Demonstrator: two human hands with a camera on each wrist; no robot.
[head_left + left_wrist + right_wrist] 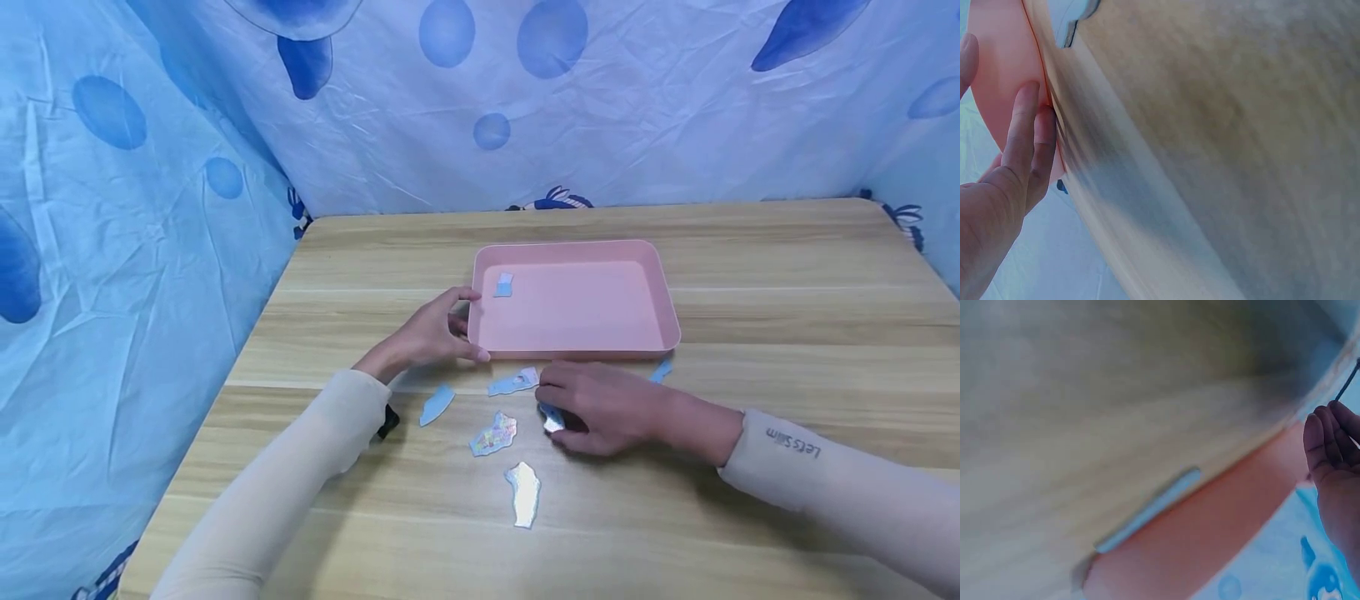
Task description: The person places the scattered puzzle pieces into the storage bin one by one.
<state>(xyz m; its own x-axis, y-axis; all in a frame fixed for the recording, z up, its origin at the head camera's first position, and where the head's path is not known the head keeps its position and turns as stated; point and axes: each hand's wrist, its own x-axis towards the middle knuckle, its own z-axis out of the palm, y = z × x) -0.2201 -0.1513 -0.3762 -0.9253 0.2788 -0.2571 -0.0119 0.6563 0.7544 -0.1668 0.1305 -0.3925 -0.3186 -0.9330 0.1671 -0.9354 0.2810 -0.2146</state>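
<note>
A shallow pink tray [570,354] lies on the table with one small blue-and-white puzzle piece [503,286] inside, near its left end. My left hand [431,333] holds the tray by its front left corner, fingers and thumb spread round the outside. The left wrist view shows those fingers [1019,134] against the tray's outer wall. In front of the tray, my right hand [600,407] pinches a thin, shiny puzzle piece [552,418] between thumb and fingers; part of it is hidden. Seen from the right wrist, this hand [1338,456] has the piece edge-on.
Several flat pieces lie around: a blue one [437,405], a blue-and-pink one [513,382], a multicoloured one [493,435], a glaring white one [524,495] and a blue one [661,371] by the tray's front right. A small black object [388,422] sits beside the left sleeve.
</note>
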